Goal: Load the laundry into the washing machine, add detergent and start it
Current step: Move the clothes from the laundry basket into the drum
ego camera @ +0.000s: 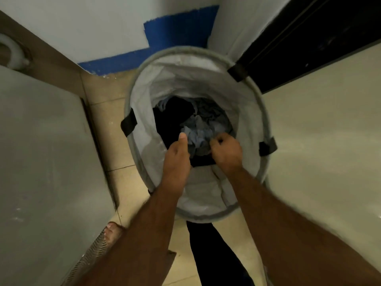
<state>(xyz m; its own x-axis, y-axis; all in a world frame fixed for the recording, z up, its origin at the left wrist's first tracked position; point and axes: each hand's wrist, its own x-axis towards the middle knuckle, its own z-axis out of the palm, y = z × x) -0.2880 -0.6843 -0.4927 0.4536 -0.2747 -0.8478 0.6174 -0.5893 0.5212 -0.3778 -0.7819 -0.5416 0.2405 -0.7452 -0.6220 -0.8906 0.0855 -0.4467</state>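
Laundry lies dim and tangled deep in the hamper, both hands clutching the blue-grey cloth.

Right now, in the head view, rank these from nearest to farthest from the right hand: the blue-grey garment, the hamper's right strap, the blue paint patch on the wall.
From the right hand:
1. Blue-grey garment, in the hamper, in the hand's grip.
2. Hamper's right strap, on the rim, to the hand's right.
3. Blue paint patch, on the wall beyond the hamper.

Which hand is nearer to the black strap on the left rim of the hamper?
Left hand: it is inside the hamper, nearer the black strap. Right hand is farther right, gripping clothes.
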